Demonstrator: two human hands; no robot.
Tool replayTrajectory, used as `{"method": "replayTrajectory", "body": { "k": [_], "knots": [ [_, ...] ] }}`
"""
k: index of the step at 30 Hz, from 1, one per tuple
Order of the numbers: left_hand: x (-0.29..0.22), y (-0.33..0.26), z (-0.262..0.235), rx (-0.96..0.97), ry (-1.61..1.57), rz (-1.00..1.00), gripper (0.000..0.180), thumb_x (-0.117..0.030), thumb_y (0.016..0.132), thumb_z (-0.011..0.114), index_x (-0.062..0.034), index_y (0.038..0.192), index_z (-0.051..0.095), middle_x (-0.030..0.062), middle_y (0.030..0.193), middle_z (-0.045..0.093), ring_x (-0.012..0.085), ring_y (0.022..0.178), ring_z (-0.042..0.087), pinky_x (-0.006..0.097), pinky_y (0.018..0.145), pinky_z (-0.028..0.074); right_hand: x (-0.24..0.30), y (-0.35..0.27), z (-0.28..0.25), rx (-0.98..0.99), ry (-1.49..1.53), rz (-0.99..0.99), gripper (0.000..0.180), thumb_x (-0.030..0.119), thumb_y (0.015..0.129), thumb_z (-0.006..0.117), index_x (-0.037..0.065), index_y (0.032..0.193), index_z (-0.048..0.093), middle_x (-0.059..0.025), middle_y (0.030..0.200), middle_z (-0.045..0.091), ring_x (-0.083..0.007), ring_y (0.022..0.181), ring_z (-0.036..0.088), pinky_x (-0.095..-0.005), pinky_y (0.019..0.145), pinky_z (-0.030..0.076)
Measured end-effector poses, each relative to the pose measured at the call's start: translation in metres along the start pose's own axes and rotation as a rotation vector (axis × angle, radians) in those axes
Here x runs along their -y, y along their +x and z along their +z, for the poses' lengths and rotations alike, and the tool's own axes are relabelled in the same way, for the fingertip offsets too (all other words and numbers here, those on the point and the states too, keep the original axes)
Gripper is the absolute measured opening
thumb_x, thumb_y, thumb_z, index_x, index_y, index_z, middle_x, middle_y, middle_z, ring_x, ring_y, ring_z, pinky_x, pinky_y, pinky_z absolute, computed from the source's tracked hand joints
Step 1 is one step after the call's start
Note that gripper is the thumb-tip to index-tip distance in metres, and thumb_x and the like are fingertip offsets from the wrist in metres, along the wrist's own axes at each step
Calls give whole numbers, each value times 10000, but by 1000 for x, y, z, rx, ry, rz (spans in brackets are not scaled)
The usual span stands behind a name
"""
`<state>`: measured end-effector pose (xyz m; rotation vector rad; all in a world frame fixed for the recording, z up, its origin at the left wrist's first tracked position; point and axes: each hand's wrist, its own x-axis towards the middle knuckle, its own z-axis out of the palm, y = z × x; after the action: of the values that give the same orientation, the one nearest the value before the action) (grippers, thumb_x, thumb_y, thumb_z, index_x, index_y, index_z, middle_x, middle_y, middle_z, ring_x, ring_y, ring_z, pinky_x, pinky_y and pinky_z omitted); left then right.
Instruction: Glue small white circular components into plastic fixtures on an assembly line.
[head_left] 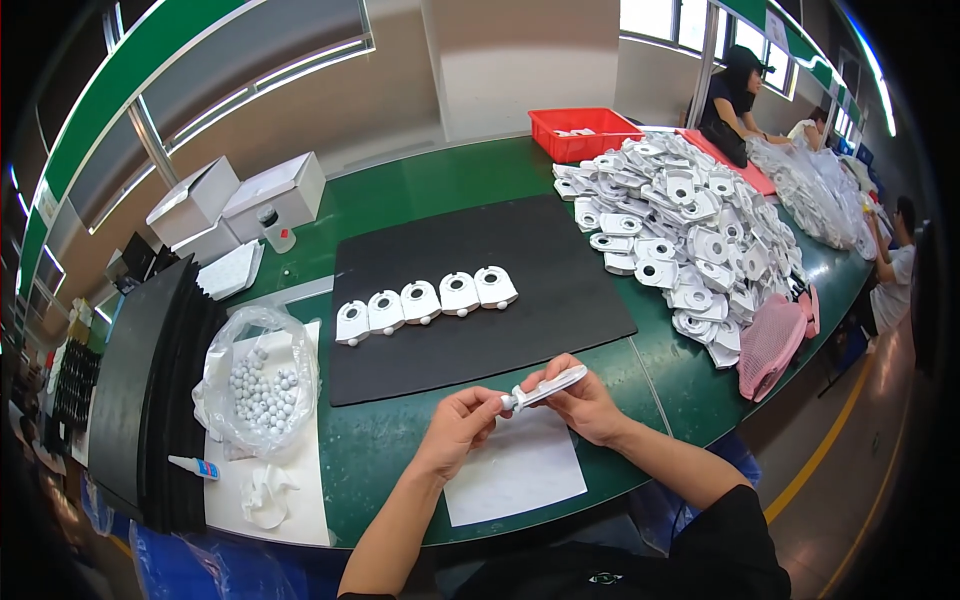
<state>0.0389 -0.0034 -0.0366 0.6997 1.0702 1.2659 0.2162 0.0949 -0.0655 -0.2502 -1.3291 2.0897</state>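
Above a white paper sheet, a white plastic part is held edge-on, tilted up to the right. My right hand is closed around its far end. At the other end, the thumb and fingers of my left hand pinch a small white ball against the part; whether the ball is fixed to it I cannot tell. Beyond my hands, several similar white parts stand in a row on a black mat, each with a round hole and a small ball at its near edge.
To the right rises a big heap of white parts, with a red bin behind and a pink mesh item in front. Leftward are a plastic bag of white balls, a glue bottle, black mats and white boxes. Co-workers sit at far right.
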Motion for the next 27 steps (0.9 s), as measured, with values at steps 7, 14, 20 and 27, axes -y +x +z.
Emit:
{"method": "replayTrajectory", "body": {
  "k": [7,14,20,27],
  "knots": [
    [11,5,-3,-35,170,68,198,-141,774,670,-80,648,530,-32,596,504,26,502,375,182,444,269,2,0,3,15,-150,25,138,42,893,475,83,986,382,-119,958,579,-169,836,564,-295,741,467],
    [10,3,0,-67,186,163,269,-116,778,653,-85,581,473,-42,554,449,33,475,363,191,429,266,17,11,8,51,-252,74,169,46,880,498,60,1020,403,-82,910,567,-140,769,555,-280,685,457],
    [12,5,1,-103,3,262,394,-323,930,438,-57,642,479,-24,523,387,48,420,299,201,395,235,28,36,8,-152,538,395,132,119,894,498,42,1002,498,-9,820,520,-87,745,521,-223,680,470],
    [-1,3,-8,-190,-218,134,446,-425,943,321,-76,713,475,-22,514,337,61,404,270,202,371,198,23,46,-11,-214,824,391,131,119,897,493,4,958,507,-28,825,511,-101,747,511,-227,673,466]
  ]
}}
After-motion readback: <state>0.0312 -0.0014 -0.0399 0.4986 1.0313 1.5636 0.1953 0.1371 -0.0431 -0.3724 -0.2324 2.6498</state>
